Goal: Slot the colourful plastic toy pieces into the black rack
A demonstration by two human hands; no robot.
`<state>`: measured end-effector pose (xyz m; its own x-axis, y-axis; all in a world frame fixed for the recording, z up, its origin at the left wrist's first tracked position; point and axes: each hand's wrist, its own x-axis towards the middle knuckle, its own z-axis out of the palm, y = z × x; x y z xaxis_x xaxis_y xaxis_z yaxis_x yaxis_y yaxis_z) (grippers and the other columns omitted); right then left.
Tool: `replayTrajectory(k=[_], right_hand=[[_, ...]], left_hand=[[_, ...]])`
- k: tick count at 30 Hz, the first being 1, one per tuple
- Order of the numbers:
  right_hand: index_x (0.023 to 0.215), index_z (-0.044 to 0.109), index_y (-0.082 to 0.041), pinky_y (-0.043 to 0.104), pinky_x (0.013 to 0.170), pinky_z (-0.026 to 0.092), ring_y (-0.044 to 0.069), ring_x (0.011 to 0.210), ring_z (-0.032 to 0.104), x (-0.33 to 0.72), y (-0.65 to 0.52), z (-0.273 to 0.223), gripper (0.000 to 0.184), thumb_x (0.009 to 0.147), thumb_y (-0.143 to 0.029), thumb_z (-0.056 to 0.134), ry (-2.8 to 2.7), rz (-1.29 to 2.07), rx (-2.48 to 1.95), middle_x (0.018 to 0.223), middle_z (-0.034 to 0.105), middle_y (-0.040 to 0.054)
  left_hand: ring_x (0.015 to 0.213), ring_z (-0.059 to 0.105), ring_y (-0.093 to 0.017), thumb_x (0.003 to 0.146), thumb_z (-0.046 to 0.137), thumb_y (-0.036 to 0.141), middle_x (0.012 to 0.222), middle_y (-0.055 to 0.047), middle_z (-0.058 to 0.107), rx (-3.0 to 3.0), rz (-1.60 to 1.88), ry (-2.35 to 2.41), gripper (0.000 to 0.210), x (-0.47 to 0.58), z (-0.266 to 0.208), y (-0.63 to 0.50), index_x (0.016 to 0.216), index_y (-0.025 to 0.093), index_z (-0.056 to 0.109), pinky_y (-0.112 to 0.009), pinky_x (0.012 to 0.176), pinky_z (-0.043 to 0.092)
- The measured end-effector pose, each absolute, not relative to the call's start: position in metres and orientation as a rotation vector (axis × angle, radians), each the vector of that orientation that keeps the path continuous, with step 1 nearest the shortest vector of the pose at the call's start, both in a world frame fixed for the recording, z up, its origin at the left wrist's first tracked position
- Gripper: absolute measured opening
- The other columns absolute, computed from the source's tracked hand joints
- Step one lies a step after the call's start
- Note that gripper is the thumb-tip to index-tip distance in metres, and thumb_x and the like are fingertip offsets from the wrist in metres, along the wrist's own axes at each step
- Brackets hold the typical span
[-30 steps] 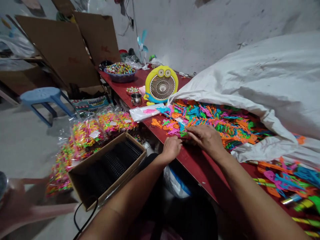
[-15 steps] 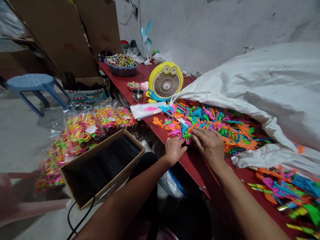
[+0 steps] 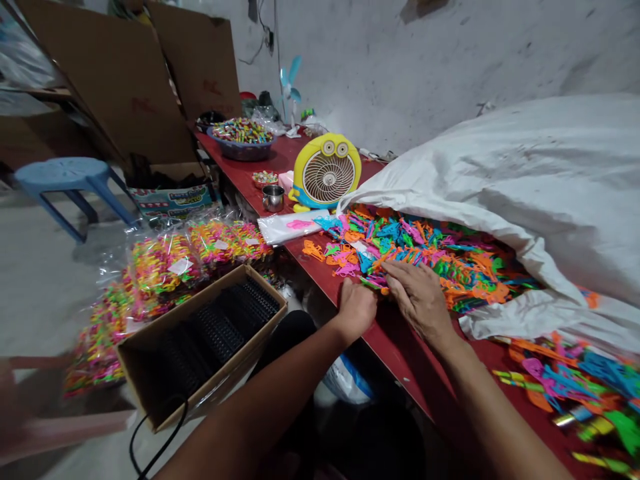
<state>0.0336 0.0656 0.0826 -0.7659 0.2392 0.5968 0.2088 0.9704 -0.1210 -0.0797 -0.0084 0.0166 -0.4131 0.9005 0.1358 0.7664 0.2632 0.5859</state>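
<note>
A heap of small bright plastic toy pieces (image 3: 415,233) in orange, blue, green and pink lies on the red table (image 3: 400,347), spilling from a large white sack (image 3: 510,160). My left hand (image 3: 357,308) is at the table's front edge, closed with fingers curled. A green and orange piece (image 3: 373,284) shows just beyond its fingers; whatever it holds is hidden. Close on its right, my right hand (image 3: 423,300) reaches over the near side of the heap. Its fingers are stretched out, with the thumb apart, and the fingertips touch the pieces.
A yellow fan (image 3: 327,172) stands behind the heap, near clear plastic bags (image 3: 290,227) and a metal cup (image 3: 273,198). More pieces (image 3: 575,380) lie at right. Left of my legs are a cardboard box of black strips (image 3: 205,333), filled bags (image 3: 165,260) and a blue stool (image 3: 70,177).
My left hand has shifted slightly right and down, its fingers more curled. The right hand has moved a little lower, fingers straighter. The view has tilted slightly upward.
</note>
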Motion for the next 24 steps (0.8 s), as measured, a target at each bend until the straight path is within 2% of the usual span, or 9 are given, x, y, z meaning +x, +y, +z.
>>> replayTrajectory(k=[3, 6, 8, 11, 14, 18, 21, 24], right_hand=[[0.122, 0.064, -0.025, 0.049, 0.11, 0.029, 0.021, 0.113, 0.063, 0.033, 0.065, 0.08, 0.029, 0.1, -0.029, 0.045, -2.491, 0.02, -0.366, 0.121, 0.07, 0.0052], [0.129, 0.06, -0.025, 0.049, 0.11, 0.028, 0.023, 0.121, 0.057, 0.035, 0.058, 0.082, 0.033, 0.1, -0.028, 0.044, -2.441, -0.006, -0.359, 0.128, 0.066, 0.0064], [0.132, 0.057, -0.025, 0.049, 0.108, 0.03, 0.026, 0.125, 0.053, 0.039, 0.05, 0.083, 0.036, 0.097, -0.032, 0.05, -2.377, -0.065, -0.35, 0.129, 0.064, 0.0083], [0.13, 0.059, -0.022, 0.042, 0.094, 0.039, 0.026, 0.108, 0.059, 0.046, 0.036, 0.076, 0.04, 0.092, -0.036, 0.06, -2.326, -0.153, -0.368, 0.111, 0.067, 0.0095], [0.127, 0.06, -0.019, 0.035, 0.08, 0.04, 0.021, 0.089, 0.06, 0.046, 0.028, 0.062, 0.037, 0.093, -0.034, 0.06, -2.359, -0.157, -0.38, 0.097, 0.067, 0.008], [0.102, 0.067, -0.018, 0.031, 0.07, 0.036, 0.017, 0.075, 0.056, 0.035, 0.027, 0.049, 0.017, 0.096, -0.028, 0.054, -2.354, -0.15, -0.459, 0.083, 0.064, 0.0047], [0.085, 0.061, -0.018, 0.029, 0.066, 0.036, 0.016, 0.07, 0.053, 0.031, 0.03, 0.044, 0.019, 0.098, -0.025, 0.05, -2.288, -0.096, -0.553, 0.076, 0.06, 0.0033], [0.076, 0.055, -0.02, 0.028, 0.064, 0.036, 0.015, 0.067, 0.051, 0.033, 0.033, 0.039, 0.023, 0.097, -0.026, 0.049, -2.208, 0.029, -0.627, 0.071, 0.055, 0.0013]], left_hand=[[0.104, 0.063, -0.024, 0.092, 0.048, 0.017, 0.104, -0.01, 0.073, 1.679, 0.858, 2.279, 0.024, -0.08, 0.016, -0.004, 0.098, 0.019, 0.072, -0.038, 0.098, 0.042], [0.103, 0.065, -0.024, 0.092, 0.049, 0.02, 0.106, -0.011, 0.073, 1.701, 0.845, 2.272, 0.025, -0.085, 0.011, -0.002, 0.101, 0.017, 0.072, -0.036, 0.097, 0.045], [0.1, 0.066, -0.024, 0.092, 0.049, 0.023, 0.104, -0.01, 0.073, 1.69, 0.844, 2.261, 0.026, -0.089, 0.009, -0.002, 0.101, 0.018, 0.073, -0.035, 0.094, 0.047], [0.098, 0.066, -0.022, 0.094, 0.047, 0.025, 0.103, -0.008, 0.074, 1.711, 0.84, 2.238, 0.028, -0.092, 0.009, -0.004, 0.1, 0.019, 0.073, -0.032, 0.093, 0.048], [0.102, 0.065, -0.019, 0.097, 0.042, 0.024, 0.109, -0.005, 0.073, 1.721, 0.806, 2.241, 0.031, -0.092, 0.013, -0.007, 0.103, 0.022, 0.072, -0.029, 0.093, 0.047], [0.095, 0.068, -0.022, 0.094, 0.046, 0.023, 0.096, -0.01, 0.075, 1.694, 0.645, 2.286, 0.03, -0.092, 0.013, -0.008, 0.092, 0.017, 0.076, -0.032, 0.093, 0.046], [0.092, 0.069, -0.024, 0.095, 0.047, 0.027, 0.093, -0.014, 0.075, 1.681, 0.603, 2.318, 0.032, -0.093, 0.01, -0.008, 0.092, 0.015, 0.077, -0.036, 0.093, 0.046], [0.091, 0.069, -0.024, 0.096, 0.047, 0.034, 0.093, -0.013, 0.075, 1.683, 0.6, 2.325, 0.034, -0.094, 0.007, -0.008, 0.093, 0.017, 0.077, -0.036, 0.094, 0.046]])
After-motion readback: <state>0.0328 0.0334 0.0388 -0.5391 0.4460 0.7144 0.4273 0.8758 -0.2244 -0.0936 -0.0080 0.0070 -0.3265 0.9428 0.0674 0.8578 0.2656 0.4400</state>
